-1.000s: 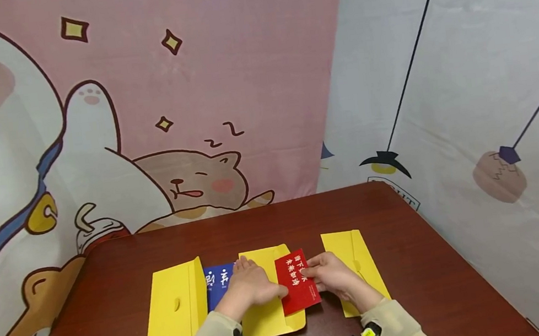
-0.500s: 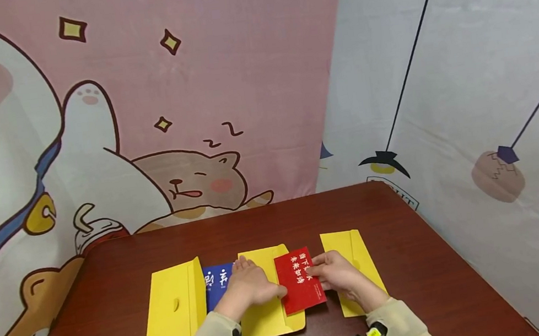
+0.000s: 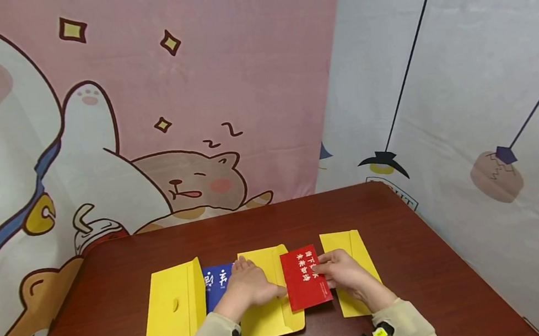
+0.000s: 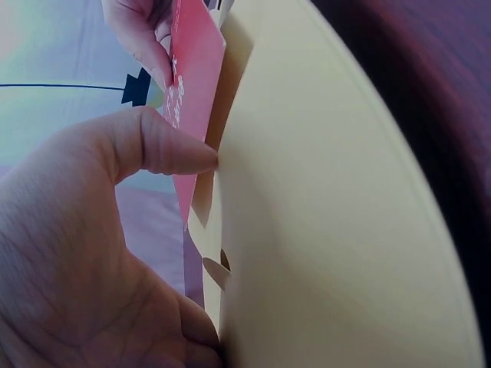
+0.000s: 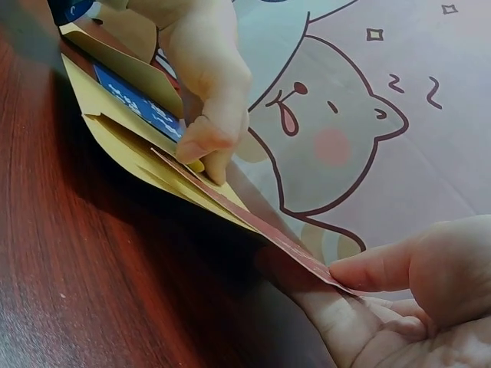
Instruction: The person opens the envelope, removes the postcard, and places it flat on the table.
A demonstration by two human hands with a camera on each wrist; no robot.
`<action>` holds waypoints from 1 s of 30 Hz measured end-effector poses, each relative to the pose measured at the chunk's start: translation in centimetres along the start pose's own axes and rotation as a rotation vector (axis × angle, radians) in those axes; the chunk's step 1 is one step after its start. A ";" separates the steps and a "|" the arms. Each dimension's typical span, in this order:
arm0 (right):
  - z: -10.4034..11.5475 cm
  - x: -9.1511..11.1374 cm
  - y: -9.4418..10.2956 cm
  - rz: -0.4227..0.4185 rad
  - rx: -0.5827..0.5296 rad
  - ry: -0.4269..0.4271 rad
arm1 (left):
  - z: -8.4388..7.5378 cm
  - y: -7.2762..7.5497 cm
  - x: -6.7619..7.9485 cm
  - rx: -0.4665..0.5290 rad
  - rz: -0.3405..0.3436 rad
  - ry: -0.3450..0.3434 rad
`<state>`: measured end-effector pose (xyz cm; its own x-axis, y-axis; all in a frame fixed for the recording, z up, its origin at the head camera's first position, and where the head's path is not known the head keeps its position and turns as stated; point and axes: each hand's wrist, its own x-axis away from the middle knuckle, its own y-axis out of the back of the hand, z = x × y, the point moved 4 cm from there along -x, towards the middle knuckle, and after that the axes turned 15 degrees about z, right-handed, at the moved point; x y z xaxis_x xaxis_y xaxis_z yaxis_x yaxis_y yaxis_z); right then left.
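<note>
My right hand point(image 3: 353, 277) pinches a red card point(image 3: 303, 286) with white writing, thumb on top and fingers beneath. In the right wrist view the card point(image 5: 288, 247) slants up from the mouth of the middle yellow envelope point(image 5: 138, 165); its left edge overlaps the flap side. On that envelope point(image 3: 267, 323) rests my left hand point(image 3: 248, 288), fingers stretched forward and thumb out toward the opening. The left wrist view has this thumb point(image 4: 180, 151) touching the envelope's edge beside the card. A blue card point(image 3: 215, 285) with white writing lies left of the left hand, partly covered.
A yellow envelope point(image 3: 169, 318) with a slotted tab lies at the left, its flap raised beside the blue card. Another yellow envelope point(image 3: 340, 240) sits at the right, partly behind my right hand. The brown table point(image 3: 443, 292) meets a printed cloth backdrop point(image 3: 259, 80).
My right hand has shifted right with the red card, which has slid farther off the middle envelope. The left hand has stayed in place.
</note>
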<state>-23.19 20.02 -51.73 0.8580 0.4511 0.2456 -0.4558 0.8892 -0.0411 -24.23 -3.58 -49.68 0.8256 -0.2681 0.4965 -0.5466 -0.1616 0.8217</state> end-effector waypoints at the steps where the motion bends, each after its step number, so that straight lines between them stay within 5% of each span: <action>1: 0.0 0.1 0.1 0.001 -0.002 0.001 | 0.0 0.0 0.0 0.001 -0.001 -0.001; 30: 0.1 1.6 2.5 -0.066 0.012 -0.016 | -0.1 0.0 0.3 0.005 0.006 -0.007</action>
<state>-22.99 22.90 -51.36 0.8826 0.3900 0.2627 -0.4010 0.9160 -0.0127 -24.01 -3.60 -49.48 0.8215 -0.2754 0.4993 -0.5520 -0.1647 0.8174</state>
